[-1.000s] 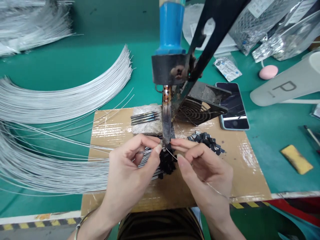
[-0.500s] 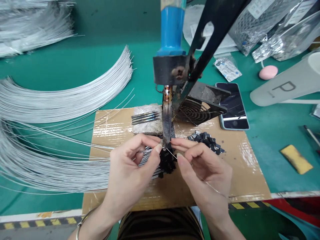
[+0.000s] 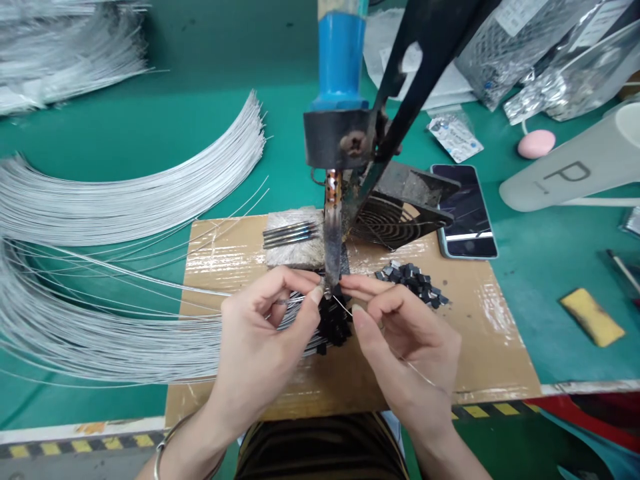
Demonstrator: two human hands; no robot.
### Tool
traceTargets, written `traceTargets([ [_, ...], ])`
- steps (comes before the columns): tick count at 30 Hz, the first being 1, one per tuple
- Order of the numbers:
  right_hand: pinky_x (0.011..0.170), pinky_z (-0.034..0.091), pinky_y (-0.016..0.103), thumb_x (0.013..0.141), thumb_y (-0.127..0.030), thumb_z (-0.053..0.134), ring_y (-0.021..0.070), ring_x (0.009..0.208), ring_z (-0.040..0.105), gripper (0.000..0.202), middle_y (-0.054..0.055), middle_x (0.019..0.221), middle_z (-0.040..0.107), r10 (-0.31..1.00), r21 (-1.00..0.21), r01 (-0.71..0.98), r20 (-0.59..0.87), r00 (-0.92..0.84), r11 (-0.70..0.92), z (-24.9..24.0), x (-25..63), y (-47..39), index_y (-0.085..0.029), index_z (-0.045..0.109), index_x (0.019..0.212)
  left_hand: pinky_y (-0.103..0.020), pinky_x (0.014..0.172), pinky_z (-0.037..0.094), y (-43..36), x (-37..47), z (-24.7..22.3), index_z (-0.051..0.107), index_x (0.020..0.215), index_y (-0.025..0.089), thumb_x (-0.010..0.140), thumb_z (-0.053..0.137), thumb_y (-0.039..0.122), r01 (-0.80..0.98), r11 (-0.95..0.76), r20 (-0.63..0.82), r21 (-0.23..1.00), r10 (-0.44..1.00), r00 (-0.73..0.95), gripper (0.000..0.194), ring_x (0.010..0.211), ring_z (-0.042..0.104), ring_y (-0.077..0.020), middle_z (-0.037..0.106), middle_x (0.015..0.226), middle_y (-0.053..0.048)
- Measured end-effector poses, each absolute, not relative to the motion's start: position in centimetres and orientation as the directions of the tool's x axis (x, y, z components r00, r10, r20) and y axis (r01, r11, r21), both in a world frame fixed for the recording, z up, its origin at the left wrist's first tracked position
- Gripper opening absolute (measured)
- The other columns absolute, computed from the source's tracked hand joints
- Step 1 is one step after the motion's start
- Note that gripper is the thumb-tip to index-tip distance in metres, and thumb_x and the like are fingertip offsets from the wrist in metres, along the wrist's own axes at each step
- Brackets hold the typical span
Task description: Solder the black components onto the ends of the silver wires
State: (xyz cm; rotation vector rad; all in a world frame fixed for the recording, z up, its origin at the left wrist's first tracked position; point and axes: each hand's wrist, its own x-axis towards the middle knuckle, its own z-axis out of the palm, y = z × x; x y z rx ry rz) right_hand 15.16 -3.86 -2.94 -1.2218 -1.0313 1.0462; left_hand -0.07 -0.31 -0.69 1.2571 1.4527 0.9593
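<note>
A blue-handled soldering iron [image 3: 341, 60] is clamped upright, its tip pointing down between my hands. My left hand [image 3: 273, 333] pinches something small just left of the tip; fingertips and iron hide what it is. Between the thumb and fingers of my right hand [image 3: 410, 340] runs a thin solder wire [image 3: 343, 305], its end close to the tip. Below the tip lies a cluster of black connectors [image 3: 334, 323] on the ends of a bundle of white wires [image 3: 125, 347], which passes behind my left hand.
Loose black connectors [image 3: 415, 283] lie on the cardboard [image 3: 480, 333]. Behind them are a small fan [image 3: 400, 213] and a phone [image 3: 467, 213]. A pad [image 3: 295, 253] holds dark rods. Another wire bundle [image 3: 150, 200] lies left; a bottle [image 3: 565, 167] and yellow sponge [image 3: 593, 318] lie right.
The soldering iron has shifted very slightly left in view. My right hand has moved slightly left, still with the wire, while my left hand has barely moved.
</note>
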Motion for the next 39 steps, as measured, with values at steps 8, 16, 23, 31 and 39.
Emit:
traceTargets([
  [8, 0.102, 0.063, 0.038, 0.093, -0.009, 0.07, 0.0246, 0.116, 0.078, 0.022, 0.007, 0.115, 0.082, 0.974, -0.998, 0.006, 0.06, 0.219, 0.06, -2.73, 15.06, -3.81, -0.023, 0.064, 0.078, -0.021, 0.074, 0.053, -0.43, 0.02, -0.67, 0.074, 0.08, 0.022, 0.092, 0.074, 0.016, 0.229, 0.164, -0.168, 0.96, 0.986, -0.004, 0.013, 0.089, 0.07, -0.0147, 0.078, 0.091, 0.0],
  [16, 0.103, 0.062, 0.037, 0.093, -0.009, 0.07, 0.0225, 0.115, 0.078, 0.021, 0.006, 0.115, 0.082, 0.967, -1.0, -0.006, 0.026, 0.255, 0.028, -2.38, 14.7, -3.92, -0.024, 0.065, 0.078, -0.019, 0.068, 0.051, -0.51, 0.03, -0.68, 0.074, 0.08, 0.022, 0.092, 0.074, 0.016, 0.225, 0.149, -0.149, 0.963, 0.989, -0.017, 0.013, 0.089, 0.07, -0.0144, 0.078, 0.091, 0.0],
  [23, 0.103, 0.061, 0.036, 0.093, -0.009, 0.07, 0.0222, 0.115, 0.077, 0.022, 0.005, 0.115, 0.082, 0.966, -0.999, -0.022, 0.027, 0.258, 0.034, -2.33, 14.63, -3.95, -0.023, 0.065, 0.077, -0.019, 0.074, 0.053, -0.54, -0.07, -0.8, 0.075, 0.082, 0.023, 0.092, 0.074, 0.015, 0.225, 0.142, -0.143, 0.964, 0.99, -0.013, 0.013, 0.091, 0.07, -0.014, 0.078, 0.093, 0.0],
  [31, 0.102, 0.062, 0.04, 0.092, -0.011, 0.072, 0.0257, 0.115, 0.078, 0.019, 0.008, 0.114, 0.083, 0.97, -0.997, 0.06, 0.069, 0.235, 0.056, -2.62, 14.97, -3.93, -0.023, 0.066, 0.079, -0.02, 0.072, 0.053, -0.48, 0.05, -0.77, 0.074, 0.081, 0.021, 0.092, 0.074, 0.018, 0.223, 0.157, -0.159, 0.962, 0.987, -0.008, 0.012, 0.088, 0.07, -0.0153, 0.078, 0.091, -0.001],
  [39, 0.102, 0.064, 0.039, 0.093, -0.011, 0.071, 0.0245, 0.113, 0.078, 0.019, 0.008, 0.114, 0.083, 0.962, -0.998, 0.036, 0.052, 0.267, 0.044, -2.35, 14.6, -4.03, -0.023, 0.067, 0.079, -0.017, 0.07, 0.052, -0.68, -0.03, -0.66, 0.074, 0.081, 0.022, 0.092, 0.074, 0.015, 0.22, 0.138, -0.139, 0.966, 0.99, -0.011, 0.013, 0.086, 0.071, -0.0122, 0.078, 0.092, 0.001],
])
